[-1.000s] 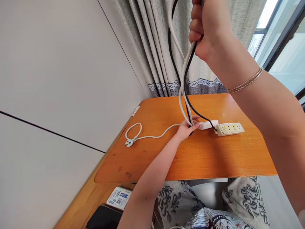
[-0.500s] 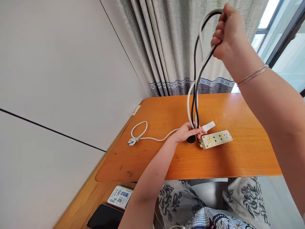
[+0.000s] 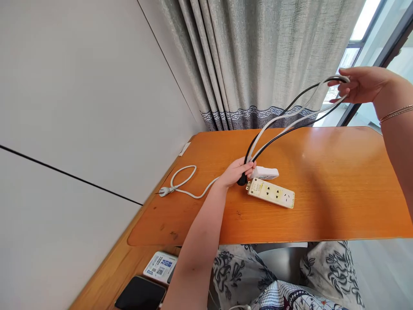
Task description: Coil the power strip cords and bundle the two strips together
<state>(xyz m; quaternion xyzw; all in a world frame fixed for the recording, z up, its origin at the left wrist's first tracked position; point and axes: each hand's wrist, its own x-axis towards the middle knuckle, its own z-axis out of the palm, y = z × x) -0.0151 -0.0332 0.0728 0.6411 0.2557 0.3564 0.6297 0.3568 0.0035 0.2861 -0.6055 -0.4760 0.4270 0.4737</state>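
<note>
Left hand [image 3: 237, 172] hides where white cable [image 3: 265, 126] and black cable [image 3: 280, 135] converge; black plug [image 3: 241, 180] half covered, prongs unseen; white power strip [image 3: 267, 173] partly masked by yellowed power strip [image 3: 272, 193], its sockets unreadable; right forearm cropped; left arm reaches forward, fingers closed round both cables above tabletop [image 3: 200, 219]; right hand [image 3: 359, 86] raised, fingers loosely bent, holding the cables' far loop; two strips, two plugs, counting white plug [image 3: 164, 191] at left.
</note>
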